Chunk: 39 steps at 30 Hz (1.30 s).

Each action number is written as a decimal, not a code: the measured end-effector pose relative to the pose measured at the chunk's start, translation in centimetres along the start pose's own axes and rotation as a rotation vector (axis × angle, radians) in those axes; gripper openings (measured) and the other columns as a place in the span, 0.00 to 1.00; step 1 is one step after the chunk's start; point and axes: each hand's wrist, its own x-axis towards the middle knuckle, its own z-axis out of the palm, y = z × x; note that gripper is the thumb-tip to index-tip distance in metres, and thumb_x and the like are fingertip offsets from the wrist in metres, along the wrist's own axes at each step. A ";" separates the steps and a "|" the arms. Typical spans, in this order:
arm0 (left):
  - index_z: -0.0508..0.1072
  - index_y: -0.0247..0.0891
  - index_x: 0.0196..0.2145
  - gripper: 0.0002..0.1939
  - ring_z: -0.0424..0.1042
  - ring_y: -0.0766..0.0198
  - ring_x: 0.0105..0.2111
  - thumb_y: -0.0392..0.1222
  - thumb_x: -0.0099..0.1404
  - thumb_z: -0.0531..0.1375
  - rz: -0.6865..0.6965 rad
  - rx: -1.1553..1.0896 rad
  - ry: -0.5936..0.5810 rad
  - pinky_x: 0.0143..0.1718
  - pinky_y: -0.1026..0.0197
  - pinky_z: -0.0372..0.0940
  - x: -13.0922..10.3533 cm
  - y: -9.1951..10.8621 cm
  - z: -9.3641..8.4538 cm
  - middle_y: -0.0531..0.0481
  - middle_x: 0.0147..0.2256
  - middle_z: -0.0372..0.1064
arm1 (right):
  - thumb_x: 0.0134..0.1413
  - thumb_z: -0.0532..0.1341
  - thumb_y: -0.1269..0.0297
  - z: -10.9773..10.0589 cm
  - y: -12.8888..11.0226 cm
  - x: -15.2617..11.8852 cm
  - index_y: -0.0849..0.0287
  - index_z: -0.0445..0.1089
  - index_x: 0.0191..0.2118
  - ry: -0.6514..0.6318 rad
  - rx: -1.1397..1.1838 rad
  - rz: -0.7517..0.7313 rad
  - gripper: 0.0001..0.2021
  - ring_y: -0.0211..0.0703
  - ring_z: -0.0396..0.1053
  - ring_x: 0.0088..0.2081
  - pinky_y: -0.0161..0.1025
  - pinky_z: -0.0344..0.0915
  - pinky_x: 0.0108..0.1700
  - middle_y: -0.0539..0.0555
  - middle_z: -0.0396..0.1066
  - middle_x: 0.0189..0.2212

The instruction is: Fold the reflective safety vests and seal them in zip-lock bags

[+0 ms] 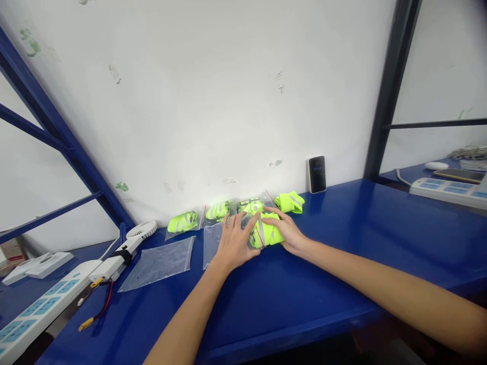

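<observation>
A folded neon-yellow reflective strap bundle (274, 233) with grey stripes lies between my hands, partly inside a clear zip bag (260, 237) with a red line at its mouth. My right hand (288, 233) grips the bundle from the right, thumb and fingers around it. My left hand (236, 243) is curled over the left side of the bag, its fingertips at the plastic near the mouth. How far the bundle sits inside is hidden by my fingers. Behind my hands lies another bagged bundle (251, 205). A loose, unbagged bundle (289, 202) rests just beyond my right hand.
Two bagged bundles, one nearer (218, 210) and one farther left (182, 222), lie along the wall. Flat zip bags (160, 261) are on the blue table (327, 274). A white fan (141, 229), cables and a power strip (45, 306) occupy the left; a small display device (317, 174) stands behind.
</observation>
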 end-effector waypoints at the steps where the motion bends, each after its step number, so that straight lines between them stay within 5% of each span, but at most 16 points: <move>1: 0.49 0.50 0.67 0.52 0.58 0.43 0.57 0.48 0.49 0.69 -0.003 0.015 -0.001 0.61 0.37 0.45 0.0 0.0 0.0 0.37 0.57 0.56 | 0.41 0.69 0.67 0.0 0.1 0.0 0.53 0.71 0.51 0.005 -0.022 -0.026 0.26 0.52 0.76 0.43 0.45 0.72 0.41 0.54 0.77 0.43; 4: 0.48 0.50 0.67 0.52 0.58 0.43 0.56 0.48 0.50 0.68 -0.020 0.038 -0.004 0.58 0.40 0.50 0.1 0.2 0.0 0.37 0.57 0.57 | 0.45 0.66 0.65 -0.4 0.3 0.3 0.53 0.75 0.47 -0.023 -0.162 -0.140 0.20 0.53 0.70 0.53 0.47 0.67 0.52 0.54 0.74 0.51; 7: 0.49 0.51 0.67 0.51 0.58 0.42 0.56 0.47 0.51 0.69 -0.014 0.055 -0.004 0.56 0.40 0.52 0.0 0.5 0.0 0.37 0.57 0.56 | 0.47 0.64 0.64 -0.6 0.5 0.7 0.55 0.77 0.41 -0.051 -0.316 -0.237 0.13 0.53 0.68 0.55 0.48 0.61 0.57 0.53 0.75 0.49; 16: 0.50 0.53 0.67 0.52 0.58 0.39 0.54 0.51 0.48 0.70 -0.031 0.027 -0.006 0.54 0.38 0.52 0.1 0.9 -0.1 0.37 0.59 0.54 | 0.45 0.61 0.64 -0.5 -0.3 0.5 0.56 0.74 0.30 -0.039 -0.445 -0.308 0.06 0.51 0.69 0.44 0.45 0.62 0.49 0.51 0.76 0.35; 21: 0.49 0.50 0.67 0.50 0.57 0.43 0.59 0.57 0.53 0.67 0.057 -0.015 0.006 0.62 0.35 0.41 0.0 0.6 -0.2 0.37 0.58 0.57 | 0.46 0.58 0.65 -0.6 -0.1 0.5 0.57 0.72 0.29 -0.078 -0.485 -0.364 0.06 0.49 0.68 0.41 0.44 0.62 0.48 0.50 0.74 0.32; 25: 0.49 0.48 0.67 0.45 0.55 0.47 0.62 0.44 0.57 0.65 0.119 -0.035 -0.014 0.65 0.36 0.36 0.1 1.1 -0.3 0.38 0.61 0.56 | 0.49 0.58 0.64 -0.8 0.0 0.7 0.58 0.73 0.32 -0.084 -0.519 -0.400 0.07 0.50 0.70 0.44 0.46 0.62 0.51 0.52 0.75 0.35; 28: 0.49 0.48 0.67 0.46 0.54 0.45 0.63 0.41 0.55 0.65 0.115 -0.061 -0.018 0.65 0.34 0.37 0.2 1.4 -0.3 0.38 0.63 0.53 | 0.51 0.60 0.64 -0.9 0.0 0.5 0.57 0.74 0.42 -0.131 -0.562 -0.449 0.13 0.52 0.69 0.52 0.47 0.60 0.57 0.55 0.75 0.46; 33: 0.48 0.44 0.67 0.46 0.54 0.46 0.63 0.40 0.55 0.64 0.110 -0.137 0.002 0.64 0.37 0.46 0.2 1.1 0.0 0.35 0.61 0.55 | 0.47 0.68 0.60 -1.0 0.0 0.2 0.51 0.58 0.64 -0.117 -0.553 -0.563 0.37 0.53 0.54 0.65 0.49 0.51 0.64 0.55 0.55 0.65; 36: 0.45 0.43 0.68 0.47 0.54 0.48 0.63 0.37 0.56 0.63 0.137 -0.212 0.030 0.63 0.41 0.50 0.2 0.7 0.3 0.36 0.60 0.55 | 0.43 0.71 0.58 -1.0 -0.1 0.2 0.49 0.56 0.64 -0.079 -0.472 -0.513 0.42 0.53 0.51 0.66 0.50 0.51 0.65 0.55 0.52 0.67; 39: 0.45 0.43 0.68 0.47 0.55 0.49 0.62 0.35 0.56 0.62 0.135 -0.271 0.045 0.62 0.43 0.52 0.1 0.4 0.3 0.37 0.60 0.55 | 0.42 0.72 0.59 -0.9 -0.3 0.1 0.54 0.67 0.53 -0.127 -0.445 -0.447 0.30 0.54 0.61 0.60 0.50 0.55 0.62 0.56 0.66 0.58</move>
